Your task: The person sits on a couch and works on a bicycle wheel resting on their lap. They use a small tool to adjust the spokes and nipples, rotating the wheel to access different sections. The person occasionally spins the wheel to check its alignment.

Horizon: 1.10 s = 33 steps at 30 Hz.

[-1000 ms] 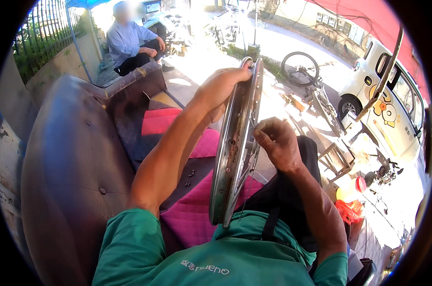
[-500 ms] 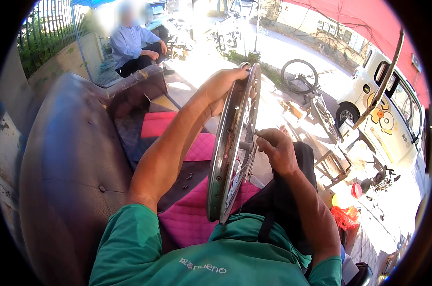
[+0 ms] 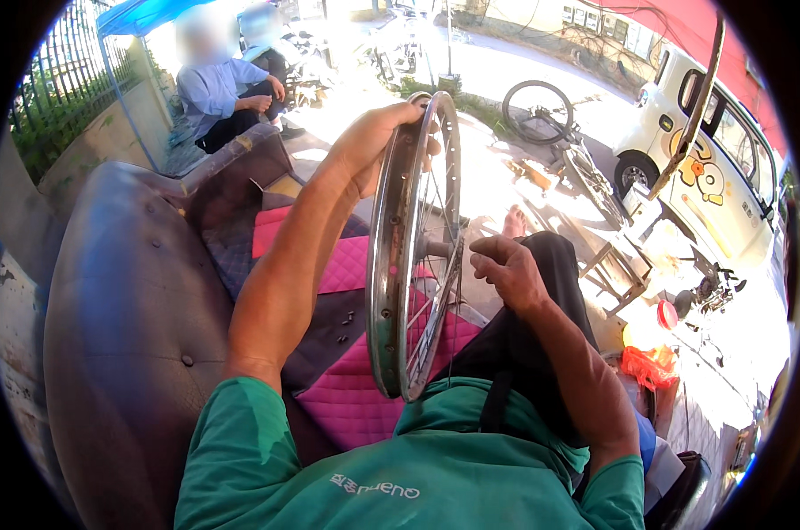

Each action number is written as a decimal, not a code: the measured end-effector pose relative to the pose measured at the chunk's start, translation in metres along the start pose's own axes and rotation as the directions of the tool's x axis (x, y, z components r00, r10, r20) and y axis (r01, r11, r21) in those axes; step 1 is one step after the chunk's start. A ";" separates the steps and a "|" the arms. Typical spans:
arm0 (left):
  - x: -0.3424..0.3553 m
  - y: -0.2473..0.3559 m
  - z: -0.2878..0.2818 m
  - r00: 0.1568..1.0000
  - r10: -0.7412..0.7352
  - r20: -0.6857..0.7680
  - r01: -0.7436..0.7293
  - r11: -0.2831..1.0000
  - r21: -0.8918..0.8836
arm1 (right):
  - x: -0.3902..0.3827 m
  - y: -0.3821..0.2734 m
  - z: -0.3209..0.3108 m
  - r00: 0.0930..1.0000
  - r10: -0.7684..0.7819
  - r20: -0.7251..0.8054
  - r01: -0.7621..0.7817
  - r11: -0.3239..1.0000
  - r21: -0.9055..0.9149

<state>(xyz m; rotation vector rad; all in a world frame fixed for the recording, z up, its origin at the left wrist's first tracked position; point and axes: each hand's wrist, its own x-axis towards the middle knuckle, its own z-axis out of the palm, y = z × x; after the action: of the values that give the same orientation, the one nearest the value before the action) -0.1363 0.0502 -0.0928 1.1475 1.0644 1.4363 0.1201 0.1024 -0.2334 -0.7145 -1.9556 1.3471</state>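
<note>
Wheel (image 3: 391,256), gripped at twelve o'clock by left hand (image 3: 380,137), is best steadied; right hand (image 3: 511,272) is curled, contents unclear

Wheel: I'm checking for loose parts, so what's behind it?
Pink quilted fabric shows on both sides of the lower wheel and between its spokes; small dark pieces lie to its left. What lies directly behind the rim is covered.

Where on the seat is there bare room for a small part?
The pink quilted cloth looks bare between the small dark pieces and the green shirt. It's crowded around those pieces, and tight between the right hand and the wheel.
</note>
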 end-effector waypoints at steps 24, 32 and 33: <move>-0.034 0.000 0.030 0.966 0.257 -0.015 -0.222 0.862 0.456 | 0.041 -0.115 0.025 0.978 -0.206 -0.046 0.209 0.973 0.100; -0.047 0.017 0.029 0.907 0.415 0.068 -0.275 0.463 0.842 | 0.042 -0.096 0.028 0.961 -0.272 -0.052 0.275 0.917 0.290; -0.052 0.022 0.030 0.926 0.368 0.089 -0.264 0.456 0.850 | 0.043 -0.099 0.025 0.958 -0.284 -0.047 0.286 0.921 0.265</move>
<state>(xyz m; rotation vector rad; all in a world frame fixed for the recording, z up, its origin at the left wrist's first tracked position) -0.1057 -0.0030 -0.0727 2.0946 1.8223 1.2324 0.0665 0.0874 -0.1382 -0.2901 -1.7433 1.3858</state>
